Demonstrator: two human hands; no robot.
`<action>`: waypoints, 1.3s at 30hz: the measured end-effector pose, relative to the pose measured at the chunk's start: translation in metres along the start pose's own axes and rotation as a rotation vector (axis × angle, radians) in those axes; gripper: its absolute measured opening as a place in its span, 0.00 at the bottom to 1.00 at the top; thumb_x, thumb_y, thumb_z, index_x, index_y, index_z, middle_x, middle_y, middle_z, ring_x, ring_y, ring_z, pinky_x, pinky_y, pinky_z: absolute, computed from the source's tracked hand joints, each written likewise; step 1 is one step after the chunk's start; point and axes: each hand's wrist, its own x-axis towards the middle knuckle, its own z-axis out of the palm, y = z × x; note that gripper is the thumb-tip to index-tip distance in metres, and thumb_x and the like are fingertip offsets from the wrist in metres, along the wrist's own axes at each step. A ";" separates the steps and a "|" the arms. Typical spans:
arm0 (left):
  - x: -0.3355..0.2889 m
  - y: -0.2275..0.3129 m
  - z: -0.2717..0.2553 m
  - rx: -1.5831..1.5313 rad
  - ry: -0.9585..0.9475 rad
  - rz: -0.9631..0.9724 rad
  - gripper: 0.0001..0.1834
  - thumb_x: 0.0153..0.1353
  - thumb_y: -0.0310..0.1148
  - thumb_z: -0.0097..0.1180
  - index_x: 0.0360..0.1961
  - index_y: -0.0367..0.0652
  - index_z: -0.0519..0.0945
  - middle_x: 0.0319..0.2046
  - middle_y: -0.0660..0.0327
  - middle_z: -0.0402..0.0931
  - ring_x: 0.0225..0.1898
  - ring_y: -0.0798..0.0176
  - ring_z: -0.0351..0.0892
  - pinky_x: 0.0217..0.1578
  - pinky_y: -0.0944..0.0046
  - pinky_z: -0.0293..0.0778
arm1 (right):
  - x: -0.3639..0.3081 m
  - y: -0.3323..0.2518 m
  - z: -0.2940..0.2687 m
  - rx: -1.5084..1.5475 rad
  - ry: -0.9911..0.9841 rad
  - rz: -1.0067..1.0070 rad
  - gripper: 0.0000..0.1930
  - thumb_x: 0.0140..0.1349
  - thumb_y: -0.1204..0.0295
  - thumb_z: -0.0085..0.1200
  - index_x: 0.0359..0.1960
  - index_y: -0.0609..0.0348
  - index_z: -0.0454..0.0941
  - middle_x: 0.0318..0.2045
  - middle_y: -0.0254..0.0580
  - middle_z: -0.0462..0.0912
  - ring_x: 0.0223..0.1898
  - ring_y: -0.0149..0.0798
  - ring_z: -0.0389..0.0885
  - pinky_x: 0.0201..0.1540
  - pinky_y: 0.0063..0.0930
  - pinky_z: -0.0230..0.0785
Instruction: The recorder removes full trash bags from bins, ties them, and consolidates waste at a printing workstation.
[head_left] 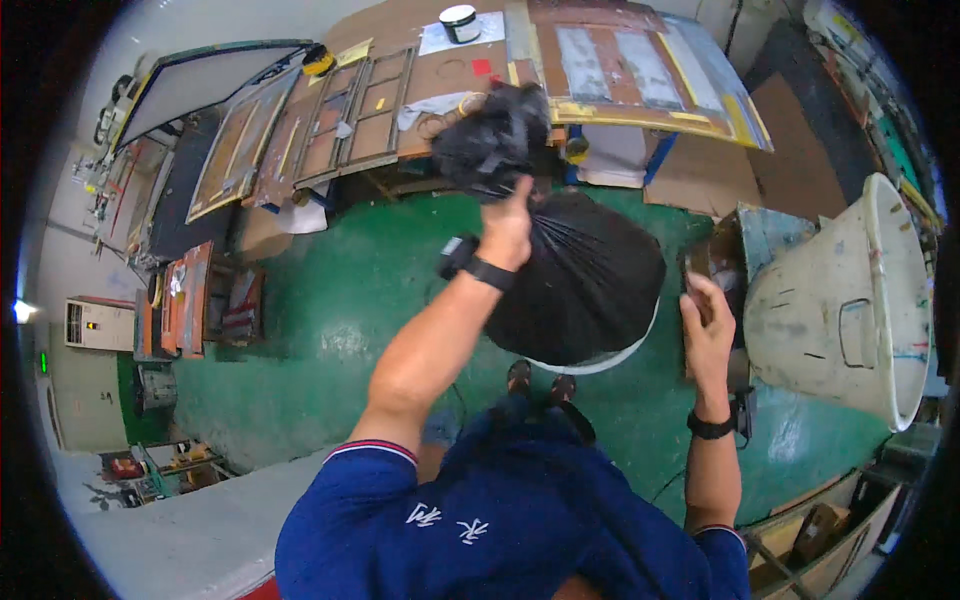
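Note:
My left hand (508,225) is closed round the gathered neck of a black plastic bag (590,275). Above my grip, the bag's loose top (490,135) bunches up, a little blurred. Full and rounded, the lower part of the bag rests at a round white tub (600,364), whose rim shows along the bag's near side. Whether the bag sits inside the tub or on it, I cannot tell. My right hand (708,318) hangs to the right of the bag, apart from it. Its fingers are bent and spread from the thumb, with nothing seen between them.
At the right leans a large, stained white barrel (830,310), next to a cardboard box (715,255). A long worktable (440,75) runs across the back, bearing wooden frames (355,110) and a white tub with a dark lid (460,24). Green floor (330,290) surrounds my feet.

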 end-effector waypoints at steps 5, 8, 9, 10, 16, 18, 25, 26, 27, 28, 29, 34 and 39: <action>0.041 0.135 -0.070 -0.126 0.007 0.158 0.15 0.62 0.46 0.55 0.30 0.44 0.75 0.26 0.62 0.77 0.31 0.59 0.76 0.36 0.60 0.73 | -0.033 0.020 -0.008 -0.104 -0.092 0.209 0.13 0.59 0.74 0.55 0.45 0.65 0.76 0.41 0.41 0.79 0.43 0.32 0.76 0.46 0.26 0.67; 0.072 0.217 -0.175 -0.394 -0.609 0.373 0.17 0.65 0.47 0.48 0.30 0.44 0.74 0.26 0.63 0.76 0.31 0.60 0.76 0.37 0.59 0.74 | -0.037 -0.003 0.022 -0.051 -0.111 0.247 0.12 0.59 0.75 0.55 0.44 0.65 0.76 0.39 0.39 0.79 0.42 0.30 0.75 0.45 0.24 0.67; 0.064 0.236 -0.198 -0.438 -0.614 0.249 0.16 0.64 0.46 0.50 0.35 0.43 0.75 0.30 0.61 0.77 0.34 0.60 0.76 0.40 0.58 0.73 | -0.035 -0.010 0.033 -0.013 -0.139 0.269 0.12 0.59 0.75 0.55 0.44 0.65 0.76 0.39 0.38 0.79 0.41 0.30 0.75 0.45 0.23 0.67; 0.032 0.260 -0.161 -0.310 0.021 0.289 0.15 0.61 0.44 0.55 0.37 0.42 0.76 0.32 0.61 0.78 0.35 0.60 0.76 0.44 0.58 0.72 | -0.035 -0.010 0.043 0.014 -0.135 0.335 0.11 0.60 0.76 0.54 0.44 0.66 0.76 0.39 0.36 0.79 0.41 0.28 0.74 0.46 0.22 0.67; 0.060 0.321 -0.278 -0.366 0.135 0.432 0.09 0.60 0.38 0.59 0.27 0.47 0.74 0.22 0.67 0.70 0.23 0.69 0.68 0.25 0.67 0.67 | -0.019 -0.058 0.169 -0.009 -0.234 0.044 0.09 0.61 0.73 0.53 0.39 0.67 0.75 0.35 0.36 0.76 0.38 0.29 0.71 0.42 0.20 0.64; 0.061 0.335 -0.333 -0.310 0.219 0.504 0.07 0.60 0.35 0.58 0.29 0.45 0.74 0.22 0.68 0.70 0.24 0.69 0.69 0.26 0.68 0.67 | -0.004 -0.060 0.228 0.068 -0.336 0.153 0.10 0.61 0.71 0.54 0.37 0.67 0.74 0.35 0.36 0.76 0.38 0.31 0.71 0.44 0.23 0.64; 0.102 0.317 -0.525 -0.229 0.598 0.387 0.07 0.60 0.31 0.58 0.38 0.42 0.78 0.35 0.67 0.76 0.32 0.70 0.72 0.34 0.67 0.69 | 0.011 -0.192 0.425 -0.106 -0.763 -0.020 0.14 0.63 0.67 0.53 0.45 0.65 0.76 0.41 0.42 0.80 0.43 0.37 0.75 0.50 0.26 0.65; 0.099 0.330 -0.546 -0.255 0.640 0.418 0.08 0.60 0.31 0.58 0.39 0.41 0.78 0.36 0.67 0.76 0.33 0.69 0.71 0.34 0.66 0.69 | 0.024 -0.171 0.453 0.037 -0.840 0.018 0.13 0.63 0.68 0.55 0.44 0.65 0.77 0.39 0.38 0.80 0.41 0.32 0.75 0.48 0.24 0.66; 0.100 0.331 -0.579 -0.258 0.681 0.412 0.09 0.59 0.31 0.58 0.40 0.41 0.78 0.36 0.67 0.76 0.34 0.69 0.71 0.35 0.65 0.69 | 0.031 -0.170 0.478 0.072 -0.895 -0.010 0.13 0.63 0.69 0.55 0.44 0.65 0.77 0.38 0.37 0.79 0.41 0.30 0.74 0.47 0.23 0.66; 0.104 0.330 -0.614 -0.262 0.721 0.399 0.09 0.59 0.31 0.59 0.41 0.42 0.78 0.37 0.67 0.76 0.34 0.69 0.71 0.35 0.65 0.69 | 0.038 -0.169 0.504 0.103 -0.950 -0.031 0.12 0.63 0.70 0.55 0.44 0.65 0.77 0.37 0.35 0.79 0.40 0.27 0.73 0.46 0.22 0.66; 0.106 0.339 -0.642 -0.272 0.786 0.430 0.11 0.59 0.31 0.59 0.42 0.42 0.78 0.37 0.67 0.76 0.35 0.69 0.72 0.35 0.65 0.69 | 0.042 -0.174 0.531 0.109 -0.979 -0.037 0.12 0.63 0.70 0.55 0.44 0.65 0.77 0.37 0.35 0.79 0.40 0.27 0.73 0.46 0.22 0.66; 0.088 0.424 -0.760 -0.276 0.892 0.645 0.24 0.60 0.34 0.56 0.57 0.42 0.69 0.48 0.62 0.72 0.48 0.60 0.67 0.50 0.61 0.64 | 0.073 -0.176 0.686 0.096 -1.186 -0.120 0.10 0.60 0.73 0.55 0.39 0.67 0.75 0.34 0.38 0.78 0.37 0.31 0.73 0.44 0.24 0.66; 0.049 0.509 -0.881 -0.091 1.273 0.778 0.15 0.60 0.31 0.57 0.48 0.41 0.75 0.41 0.66 0.74 0.40 0.65 0.71 0.41 0.63 0.68 | 0.075 -0.240 0.855 0.198 -1.352 0.016 0.10 0.61 0.71 0.54 0.40 0.64 0.76 0.35 0.36 0.79 0.36 0.27 0.73 0.42 0.22 0.65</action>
